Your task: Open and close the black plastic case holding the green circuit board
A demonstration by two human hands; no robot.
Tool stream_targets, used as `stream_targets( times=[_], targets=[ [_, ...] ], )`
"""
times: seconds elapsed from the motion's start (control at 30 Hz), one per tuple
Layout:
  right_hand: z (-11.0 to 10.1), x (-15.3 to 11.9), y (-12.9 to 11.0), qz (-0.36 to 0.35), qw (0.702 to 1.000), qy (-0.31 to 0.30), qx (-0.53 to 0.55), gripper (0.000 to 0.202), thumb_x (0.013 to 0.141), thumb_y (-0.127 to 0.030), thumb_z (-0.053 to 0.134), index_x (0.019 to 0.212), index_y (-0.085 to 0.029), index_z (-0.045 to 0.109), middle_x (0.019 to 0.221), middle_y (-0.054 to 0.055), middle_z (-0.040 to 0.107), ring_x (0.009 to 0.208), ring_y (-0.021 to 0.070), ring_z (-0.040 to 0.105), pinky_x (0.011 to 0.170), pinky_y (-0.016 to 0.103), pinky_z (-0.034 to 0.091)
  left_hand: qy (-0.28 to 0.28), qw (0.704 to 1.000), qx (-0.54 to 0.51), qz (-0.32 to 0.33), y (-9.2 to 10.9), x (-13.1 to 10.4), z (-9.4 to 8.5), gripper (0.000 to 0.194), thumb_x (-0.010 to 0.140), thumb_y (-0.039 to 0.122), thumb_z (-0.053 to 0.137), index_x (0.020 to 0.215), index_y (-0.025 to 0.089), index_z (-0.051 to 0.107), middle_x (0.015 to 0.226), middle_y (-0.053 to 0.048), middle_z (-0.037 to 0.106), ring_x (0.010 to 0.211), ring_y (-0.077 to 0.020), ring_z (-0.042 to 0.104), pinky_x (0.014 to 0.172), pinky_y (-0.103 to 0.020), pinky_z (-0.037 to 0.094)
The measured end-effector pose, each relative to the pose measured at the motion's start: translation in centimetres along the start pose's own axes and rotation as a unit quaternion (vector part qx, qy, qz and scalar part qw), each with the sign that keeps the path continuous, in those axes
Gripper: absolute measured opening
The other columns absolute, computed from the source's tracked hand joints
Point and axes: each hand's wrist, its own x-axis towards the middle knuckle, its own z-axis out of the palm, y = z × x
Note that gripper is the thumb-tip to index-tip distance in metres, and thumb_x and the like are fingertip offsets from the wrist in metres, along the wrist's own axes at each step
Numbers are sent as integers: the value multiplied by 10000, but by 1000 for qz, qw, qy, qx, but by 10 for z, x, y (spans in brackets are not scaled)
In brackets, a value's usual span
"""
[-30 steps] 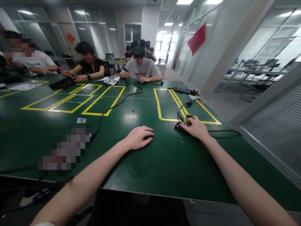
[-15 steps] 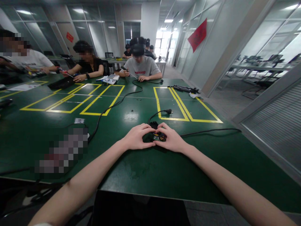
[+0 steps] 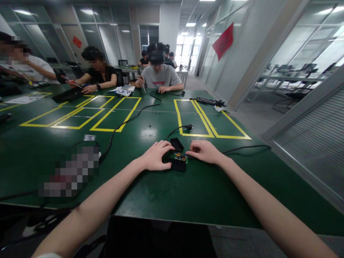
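A small green circuit board [image 3: 184, 159] with ring-shaped copper coils lies in a black plastic case half [image 3: 178, 165], low in front of me. Just behind it sits the other black case half [image 3: 176, 144], its hollow side facing up. My left hand [image 3: 156, 156] curves around the left side of these parts, thumb and fingers apart; the thumb tip is at the left edge of the near case half. To the right of the board, my right hand [image 3: 204, 151] pinches the black cord [image 3: 242, 149] near its board end. The fingertips partly hide that end.
A black plug [image 3: 189, 127] on a short cable lies beyond the case. Yellow tape rectangles [image 3: 212, 135] mark the green table [image 3: 150, 200]. A blurred-out item [image 3: 72, 172] lies at left, beside a long black cable [image 3: 111, 139]. Co-workers sit at the far side with tools.
My right hand has moved right, off the circuit board. The hands have parted, and the board and both case halves now show between them.
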Motion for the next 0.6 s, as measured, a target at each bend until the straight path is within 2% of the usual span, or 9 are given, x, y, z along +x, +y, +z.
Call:
stream_targets(
  times=[0.1, 0.17, 0.23, 0.3, 0.4, 0.5, 0.6],
  targets=[
    [4, 0, -9, -18, 1000, 19, -6, 275, 951, -431, 631, 794, -210, 678, 777, 25, 666, 623, 153, 589, 626, 283, 441, 6, 1000, 2, 3, 3, 1, 0, 332, 787, 338, 732, 1073, 179, 671, 1139, -99, 666, 1091, -296, 593, 987, -448, 462],
    [8, 0, -16, -29, 998, 49, -4, 234, 971, -432, 606, 980, -226, 718, 926, 46, 695, 661, 160, 620, 664, 304, 490, 10, 1000, 2, 9, 4, 2, 0, 198, 818, 328, 706, 961, 194, 676, 1033, -65, 686, 1024, -268, 600, 970, -427, 454],
    [13, 1, -22, -45, 997, 67, 0, 271, 997, -418, 565, 1165, -262, 710, 1115, 70, 684, 771, 179, 670, 731, 331, 541, 15, 1000, -3, 16, 4, 3, 1, 109, 843, 300, 673, 890, 201, 665, 957, -45, 696, 982, -247, 604, 954, -406, 451],
    [17, 3, -25, -68, 996, 63, 10, 300, 1019, -391, 523, 1232, -279, 702, 1221, 86, 654, 952, 214, 694, 845, 369, 569, 18, 1000, -15, 20, 3, 3, 2, 73, 855, 274, 647, 856, 201, 652, 909, -41, 693, 944, -232, 610, 909, -372, 466],
    [19, 6, -25, -99, 993, 48, 38, 272, 1025, -363, 510, 1137, -252, 732, 1181, 99, 675, 1096, 244, 670, 973, 422, 557, 14, 999, -36, 10, 1, 3, 4, 82, 874, 266, 615, 832, 200, 639, 853, -35, 670, 845, -202, 613, 789, -312, 487],
    [16, 6, -22, -108, 991, 48, 63, 227, 1010, -368, 546, 986, -240, 732, 1078, 91, 719, 1041, 245, 678, 954, 434, 566, 4, 999, -41, -9, 0, 3, 5, 117, 894, 277, 582, 823, 200, 632, 789, -12, 640, 729, -171, 589, 697, -277, 471],
    [12, 6, -20, -103, 991, 47, 69, 242, 1010, -351, 537, 900, -233, 717, 1037, 80, 751, 998, 242, 701, 924, 428, 578, 7, 999, -34, -20, 0, 2, 4, 146, 912, 287, 551, 836, 199, 639, 765, -5, 634, 694, -161, 576, 669, -265, 454]
  ],
)
